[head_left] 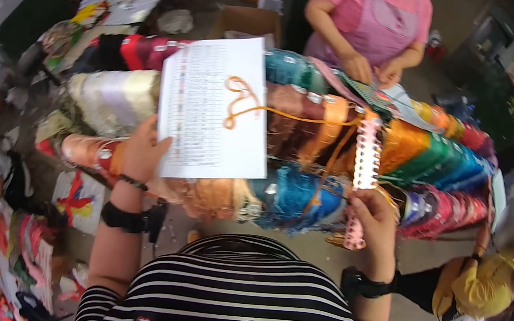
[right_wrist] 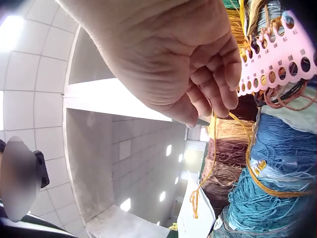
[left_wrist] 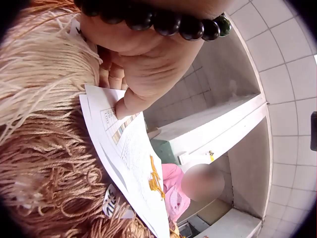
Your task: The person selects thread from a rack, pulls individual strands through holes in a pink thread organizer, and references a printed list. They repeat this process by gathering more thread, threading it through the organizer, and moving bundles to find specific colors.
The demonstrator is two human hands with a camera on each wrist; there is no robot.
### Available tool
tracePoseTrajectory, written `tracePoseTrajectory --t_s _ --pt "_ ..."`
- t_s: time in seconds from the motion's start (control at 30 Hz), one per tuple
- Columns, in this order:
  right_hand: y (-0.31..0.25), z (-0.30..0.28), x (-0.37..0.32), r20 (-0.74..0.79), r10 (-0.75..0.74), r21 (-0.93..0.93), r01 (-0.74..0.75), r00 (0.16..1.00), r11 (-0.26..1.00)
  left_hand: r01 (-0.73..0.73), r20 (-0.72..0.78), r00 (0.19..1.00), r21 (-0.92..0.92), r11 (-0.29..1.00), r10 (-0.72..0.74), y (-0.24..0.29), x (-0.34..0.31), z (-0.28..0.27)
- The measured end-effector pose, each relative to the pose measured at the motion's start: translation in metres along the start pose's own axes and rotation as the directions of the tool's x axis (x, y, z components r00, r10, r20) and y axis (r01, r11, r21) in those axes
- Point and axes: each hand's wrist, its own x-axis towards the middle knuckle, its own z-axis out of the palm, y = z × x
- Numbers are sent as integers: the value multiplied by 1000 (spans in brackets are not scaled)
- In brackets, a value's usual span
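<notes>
My left hand (head_left: 142,152) pinches the edge of a white printed sheet (head_left: 193,117), thumb on top, as the left wrist view shows. A looped orange thread (head_left: 232,116) lies on the sheet and stretches right to a pink thread card (head_left: 367,154). That card has holes along both edges and printed numbers. My right hand (head_left: 376,220) grips it near its lower part, fingers curled. From the card another orange strand (right_wrist: 249,163) hangs over the blue skeins. Part of the card is hidden behind my fingers in the right wrist view.
Rows of colored thread skeins (head_left: 433,155) hang across the rack before me. Opposite stands a person in a pink apron (head_left: 386,26), hands over the far row. Another person in yellow (head_left: 486,284) is at right. Piled materials (head_left: 9,242) lie at left.
</notes>
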Motion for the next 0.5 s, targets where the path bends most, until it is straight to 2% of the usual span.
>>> tracePoseTrajectory --t_s 0.03,0.13,0.5 --pt "2 1 1 3 10 16 -10 1000 1000 15 -4 1000 80 997 -15 9 -3 -2" --pt "5 3 2 1 4 -1 -4 1000 1000 12 39 999 -76 997 -9 8 -2 -1" --pt "1 12 3 3 43 -36 -43 999 998 43 154 988 -185 982 -14 14 -2 -11"
